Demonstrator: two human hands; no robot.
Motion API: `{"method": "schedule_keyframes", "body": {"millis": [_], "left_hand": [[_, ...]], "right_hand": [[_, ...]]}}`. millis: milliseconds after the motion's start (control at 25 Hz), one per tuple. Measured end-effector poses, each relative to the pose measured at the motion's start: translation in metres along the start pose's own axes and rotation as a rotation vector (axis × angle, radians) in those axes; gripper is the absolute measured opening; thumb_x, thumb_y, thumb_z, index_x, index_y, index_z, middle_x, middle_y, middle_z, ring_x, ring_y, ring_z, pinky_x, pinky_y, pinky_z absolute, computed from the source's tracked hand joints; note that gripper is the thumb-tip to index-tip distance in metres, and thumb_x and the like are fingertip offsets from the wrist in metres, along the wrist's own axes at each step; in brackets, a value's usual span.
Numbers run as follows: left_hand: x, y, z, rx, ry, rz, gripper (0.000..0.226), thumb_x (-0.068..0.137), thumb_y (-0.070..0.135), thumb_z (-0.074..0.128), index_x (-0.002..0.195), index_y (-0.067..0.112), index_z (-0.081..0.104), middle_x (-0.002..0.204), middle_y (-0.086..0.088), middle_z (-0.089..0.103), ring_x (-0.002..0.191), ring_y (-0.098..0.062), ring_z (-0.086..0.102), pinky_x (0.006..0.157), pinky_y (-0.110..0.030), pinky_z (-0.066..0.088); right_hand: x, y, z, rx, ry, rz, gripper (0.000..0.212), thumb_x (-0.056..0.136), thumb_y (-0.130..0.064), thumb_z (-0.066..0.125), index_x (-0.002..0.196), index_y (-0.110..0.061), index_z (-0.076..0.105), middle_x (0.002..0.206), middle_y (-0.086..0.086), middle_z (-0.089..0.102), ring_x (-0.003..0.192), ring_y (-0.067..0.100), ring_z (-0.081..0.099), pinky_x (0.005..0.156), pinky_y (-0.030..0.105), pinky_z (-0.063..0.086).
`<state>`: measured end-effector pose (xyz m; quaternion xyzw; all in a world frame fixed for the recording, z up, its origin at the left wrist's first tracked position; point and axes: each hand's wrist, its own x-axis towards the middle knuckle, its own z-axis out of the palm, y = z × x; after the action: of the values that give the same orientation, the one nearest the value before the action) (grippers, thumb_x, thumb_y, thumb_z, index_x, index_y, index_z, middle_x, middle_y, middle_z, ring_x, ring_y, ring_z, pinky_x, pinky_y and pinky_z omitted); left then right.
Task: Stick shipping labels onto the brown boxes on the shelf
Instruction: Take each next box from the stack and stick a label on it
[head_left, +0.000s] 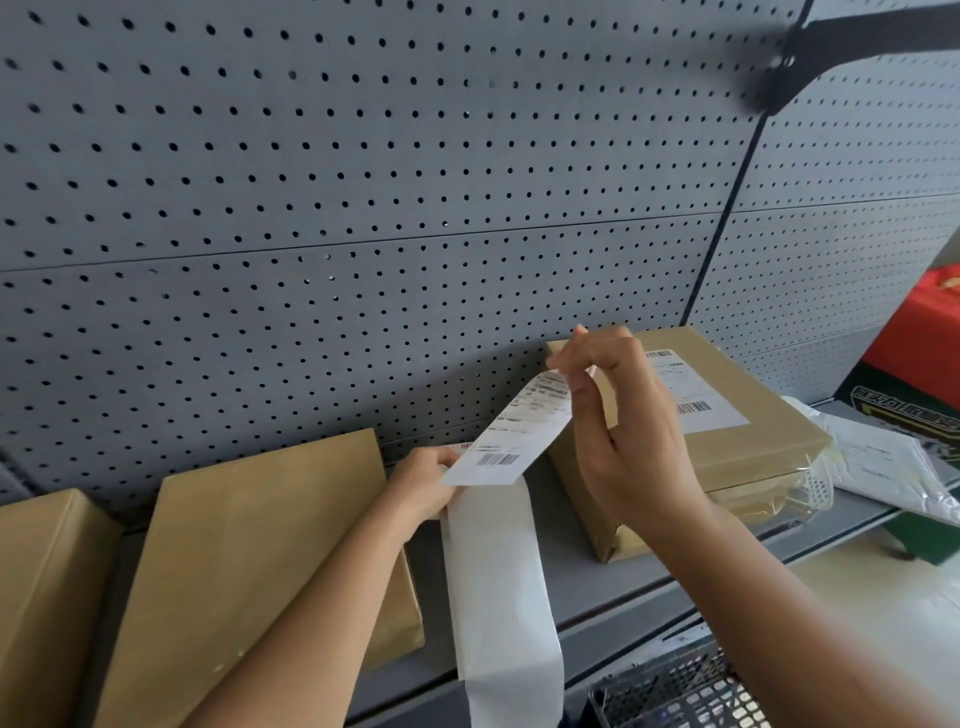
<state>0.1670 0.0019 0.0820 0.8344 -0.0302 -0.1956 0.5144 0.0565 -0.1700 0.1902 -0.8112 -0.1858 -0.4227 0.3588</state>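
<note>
Three brown boxes stand on the grey shelf (613, 603). The right box (748, 457) carries a white shipping label (691, 395) on its top. The middle box (260, 545) and the left box (36, 587) show bare tops. My right hand (618, 426) pinches the upper corner of a white printed label (519, 431) in the air in front of the right box. My left hand (426, 483) grips the lower end of that label's white backing strip (498, 587), which hangs down past the shelf edge.
A grey pegboard wall (363, 208) backs the shelf. White plastic mailers (883, 462) lie right of the labelled box. A red and green carton (919, 364) stands at far right. A black wire basket (675, 691) sits below the shelf.
</note>
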Motion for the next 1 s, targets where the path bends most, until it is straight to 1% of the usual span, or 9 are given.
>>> {"method": "schedule_keyframes", "body": {"millis": [160,280,400,560,680,760,840,920,1000], "left_hand": [[-0.018,0.007,-0.022,0.022,-0.095,-0.103,0.020,0.095,0.019,0.065,0.108,0.005,0.070,0.101,-0.011,0.074,0.089,-0.024,0.072,0.075,-0.033,0.064],[-0.034,0.017,-0.039,0.101,0.051,-0.025,0.012,0.096,0.014,0.059,0.092,0.005,0.067,0.088,-0.009,0.072,0.074,-0.019,0.064,0.053,-0.022,0.050],[-0.060,0.024,-0.061,-0.128,0.171,0.119,0.034,0.105,0.034,0.050,0.098,0.009,0.073,0.095,-0.005,0.078,0.078,-0.015,0.071,0.056,-0.011,0.049],[-0.101,0.024,-0.084,-0.337,0.065,0.375,0.045,0.097,0.052,0.047,0.107,0.018,0.076,0.103,0.000,0.079,0.096,-0.013,0.074,0.082,-0.025,0.058],[-0.111,0.013,-0.096,-0.250,0.154,0.439,0.020,0.092,0.034,0.067,0.102,0.020,0.077,0.097,0.000,0.080,0.092,-0.020,0.075,0.076,-0.028,0.058],[-0.114,0.003,-0.104,-0.242,0.245,0.458,0.009,0.093,0.021,0.071,0.097,0.017,0.078,0.092,-0.004,0.080,0.089,-0.026,0.074,0.073,-0.032,0.058],[-0.119,-0.007,-0.115,-0.271,0.324,0.440,0.008,0.094,0.019,0.070,0.095,0.015,0.077,0.091,-0.004,0.080,0.086,-0.023,0.075,0.072,-0.033,0.058],[-0.125,-0.016,-0.126,-0.299,0.391,0.407,0.009,0.095,0.020,0.069,0.095,0.016,0.077,0.090,0.000,0.080,0.083,-0.016,0.076,0.072,-0.028,0.058],[-0.128,-0.028,-0.138,-0.322,0.443,0.358,0.009,0.095,0.022,0.069,0.097,0.018,0.077,0.092,0.002,0.080,0.086,-0.015,0.076,0.076,-0.032,0.060]], "right_hand": [[0.000,0.000,0.011,-0.029,-0.065,0.029,0.014,0.096,0.005,0.047,0.103,-0.007,0.052,0.098,0.005,0.061,0.091,0.021,0.058,0.077,0.020,0.043],[0.004,-0.002,0.023,-0.027,-0.143,0.061,0.011,0.098,0.005,0.051,0.104,-0.003,0.056,0.096,-0.001,0.059,0.078,-0.006,0.052,0.071,0.009,0.036],[0.008,-0.006,0.038,0.007,-0.222,0.089,0.012,0.099,0.001,0.051,0.107,-0.006,0.057,0.098,-0.004,0.060,0.084,-0.003,0.055,0.071,0.014,0.041],[0.014,-0.015,0.063,0.046,-0.299,0.080,0.014,0.102,-0.007,0.050,0.110,-0.016,0.055,0.102,-0.004,0.063,0.093,0.013,0.060,0.075,0.035,0.050],[0.019,-0.027,0.083,0.073,-0.340,0.052,0.017,0.102,-0.008,0.051,0.114,-0.018,0.057,0.105,-0.006,0.063,0.094,0.010,0.061,0.073,0.037,0.053],[0.023,-0.035,0.096,0.092,-0.361,0.033,0.024,0.101,-0.008,0.052,0.122,-0.019,0.057,0.112,-0.010,0.065,0.102,0.008,0.062,0.079,0.036,0.056],[0.027,-0.043,0.108,0.098,-0.390,0.012,0.035,0.101,-0.009,0.053,0.133,-0.023,0.054,0.121,-0.012,0.063,0.112,0.006,0.060,0.085,0.033,0.056],[0.030,-0.046,0.120,0.093,-0.408,0.044,0.045,0.101,-0.013,0.055,0.142,-0.028,0.046,0.133,-0.014,0.055,0.122,-0.002,0.052,0.088,0.017,0.051],[0.029,-0.048,0.134,0.174,-0.440,0.252,0.050,0.101,-0.021,0.057,0.147,-0.032,0.040,0.137,-0.018,0.048,0.122,-0.011,0.048,0.084,0.004,0.045]]}}
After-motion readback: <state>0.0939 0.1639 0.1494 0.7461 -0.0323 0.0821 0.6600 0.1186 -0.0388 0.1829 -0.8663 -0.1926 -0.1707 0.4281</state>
